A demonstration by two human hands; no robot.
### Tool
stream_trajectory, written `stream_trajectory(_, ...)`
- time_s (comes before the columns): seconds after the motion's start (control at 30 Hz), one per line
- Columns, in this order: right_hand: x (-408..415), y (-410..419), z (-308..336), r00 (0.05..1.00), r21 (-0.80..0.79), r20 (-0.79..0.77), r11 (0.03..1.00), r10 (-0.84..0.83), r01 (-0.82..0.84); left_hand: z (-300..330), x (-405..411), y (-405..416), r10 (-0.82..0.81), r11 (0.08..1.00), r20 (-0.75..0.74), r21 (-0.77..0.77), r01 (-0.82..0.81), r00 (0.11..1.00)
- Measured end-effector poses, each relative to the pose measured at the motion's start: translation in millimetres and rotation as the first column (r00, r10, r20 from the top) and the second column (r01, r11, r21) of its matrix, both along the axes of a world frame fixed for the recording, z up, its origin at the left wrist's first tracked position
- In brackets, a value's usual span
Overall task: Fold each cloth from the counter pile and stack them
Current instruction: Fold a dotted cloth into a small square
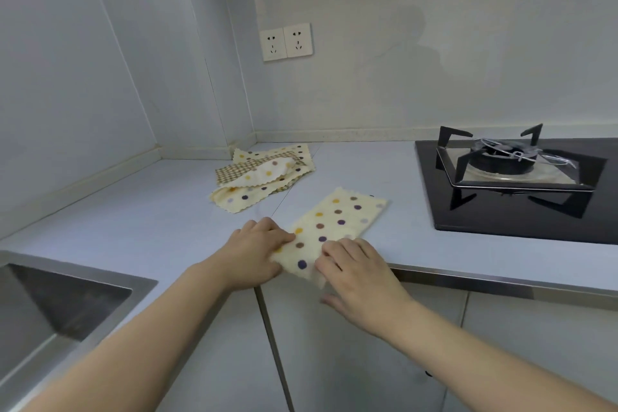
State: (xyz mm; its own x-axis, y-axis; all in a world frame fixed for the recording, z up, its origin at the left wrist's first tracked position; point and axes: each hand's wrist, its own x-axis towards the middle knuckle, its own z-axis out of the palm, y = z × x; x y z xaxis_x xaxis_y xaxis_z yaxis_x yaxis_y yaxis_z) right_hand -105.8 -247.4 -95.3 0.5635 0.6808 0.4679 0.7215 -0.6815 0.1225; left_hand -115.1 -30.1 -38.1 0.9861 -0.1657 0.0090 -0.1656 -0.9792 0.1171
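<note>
A cream cloth with coloured dots (337, 221) lies as a long folded strip on the grey counter (150, 211), running from the front edge toward the stove. My left hand (257, 251) grips the strip's near left corner, fingers curled over the edge. My right hand (357, 274) holds the near right corner at the counter's front edge, with the thumb hanging below the edge. Behind, near the wall corner, a loose pile of cloths (264, 174) holds dotted cream pieces and a checked one.
A black gas stove (521, 177) with a metal pan support sits at the right. A steel sink (60, 304) is sunk in at the left. Two wall sockets (287, 41) sit above the pile. Cabinet doors (334, 361) run below the counter edge.
</note>
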Motion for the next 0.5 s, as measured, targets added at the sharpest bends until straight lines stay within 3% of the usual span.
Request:
stream_trajectory(0.13,5,9,22,0.995,0.178,0.099,0.984,-0.011,-0.007,11,3,4,0.009,0.993,0.065,-0.116,-0.001,0.998)
stream_trajectory(0.27,11,-1,25,0.991,-0.085,-0.018,0.988,-0.13,0.128,15,11,5,-0.006,0.997,0.005,-0.071,0.007,1.0)
stream_trajectory(0.33,14,-2,18,0.989,-0.152,-0.015,0.978,-0.15,0.146,15,16,6,-0.003,0.985,-0.009,-0.174,0.001,1.0)
stream_trajectory(0.4,19,3,13,0.991,-0.076,0.004,0.988,-0.135,0.135,16,24,7,0.038,0.943,-0.06,-0.328,-0.056,0.997)
stream_trajectory(0.5,25,9,30,0.993,0.165,-0.029,0.979,-0.115,0.118,21,39,6,0.064,0.865,-0.103,-0.49,-0.106,0.993)
